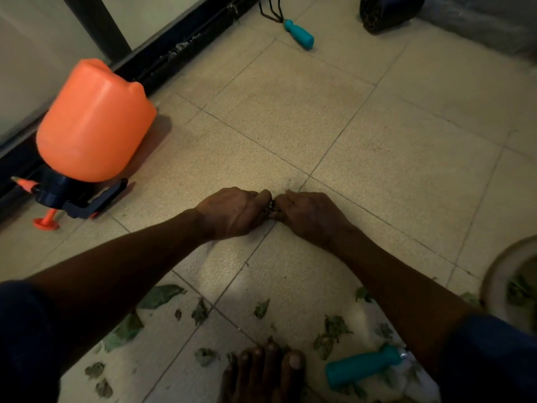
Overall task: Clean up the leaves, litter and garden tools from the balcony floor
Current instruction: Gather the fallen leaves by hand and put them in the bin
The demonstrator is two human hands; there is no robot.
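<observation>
Left grip (232, 214) and right grip (308, 217) pinch leaf scraps (270, 209) on floor (377, 126).

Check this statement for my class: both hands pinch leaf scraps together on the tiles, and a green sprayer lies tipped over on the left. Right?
Not quite. The head view shows the sprayer is orange, not green. Otherwise correct: the left hand and right hand pinch leaf scraps together on the tiles.
</observation>
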